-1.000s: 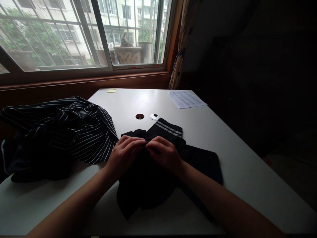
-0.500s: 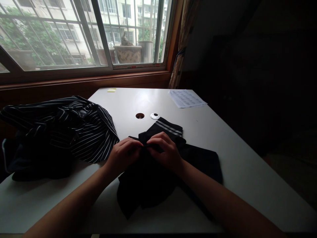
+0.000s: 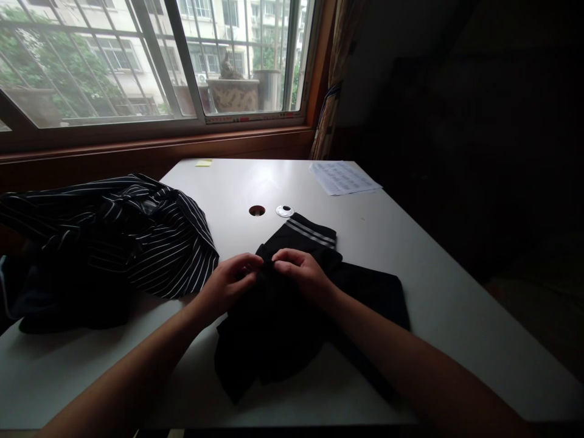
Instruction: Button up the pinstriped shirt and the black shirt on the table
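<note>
A black garment (image 3: 283, 328) with two grey stripes on one cuff lies on the white table (image 3: 433, 292) in front of me. My left hand (image 3: 230, 281) and my right hand (image 3: 301, 272) meet over its upper edge, fingers curled and pinching the black fabric side by side. The striped cuff (image 3: 310, 231) lies just beyond my right hand.
A heap of black cloth with thin white stripes (image 3: 114, 237) covers the table's left side. A round cable hole (image 3: 257, 210) and its loose white cap (image 3: 285, 210) sit past the garment. Printed paper (image 3: 342, 177) lies far right, a yellow sticky note (image 3: 203, 162) near the window.
Both hands have changed from lying over the fabric to pinching it at the fingertips, and the garment's left flap has been drawn in toward the middle.
</note>
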The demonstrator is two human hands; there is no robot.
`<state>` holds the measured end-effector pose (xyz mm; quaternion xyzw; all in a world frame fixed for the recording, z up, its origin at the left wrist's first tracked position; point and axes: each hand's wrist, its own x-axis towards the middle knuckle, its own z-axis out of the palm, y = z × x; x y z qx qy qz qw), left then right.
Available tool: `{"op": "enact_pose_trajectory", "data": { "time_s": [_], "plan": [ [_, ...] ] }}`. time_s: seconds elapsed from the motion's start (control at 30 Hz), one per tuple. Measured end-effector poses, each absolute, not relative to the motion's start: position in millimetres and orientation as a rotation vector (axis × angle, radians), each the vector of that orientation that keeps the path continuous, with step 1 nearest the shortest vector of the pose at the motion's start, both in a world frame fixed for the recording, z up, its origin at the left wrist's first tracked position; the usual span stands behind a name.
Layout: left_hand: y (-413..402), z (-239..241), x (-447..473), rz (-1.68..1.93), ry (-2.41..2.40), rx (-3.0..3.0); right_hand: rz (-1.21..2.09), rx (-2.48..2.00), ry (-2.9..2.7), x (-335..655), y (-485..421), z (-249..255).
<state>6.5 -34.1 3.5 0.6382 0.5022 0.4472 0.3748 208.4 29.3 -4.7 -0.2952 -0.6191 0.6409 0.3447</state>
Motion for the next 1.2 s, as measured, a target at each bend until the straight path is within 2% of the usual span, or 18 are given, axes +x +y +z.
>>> {"op": "enact_pose_trajectory", "data": {
  "time_s": [0.1,0.33,0.77,0.97,1.2],
  "plan": [
    [-36,7,6,1.103,1.277,1.670,1.710,-0.777,-1.579,207,30,-6],
    [-38,12,9,1.170,1.308,1.774,1.513,-0.850,-1.697,202,26,-5],
    [-35,18,6,1.043,1.384,2.062,0.884,-0.703,-1.941,200,13,-4],
    [-36,13,5,1.074,1.440,2.107,0.775,-0.636,-2.000,198,13,-9],
    [-34,5,2,1.145,1.472,2.123,0.822,-0.695,-2.036,198,16,-9]
  ]
}}
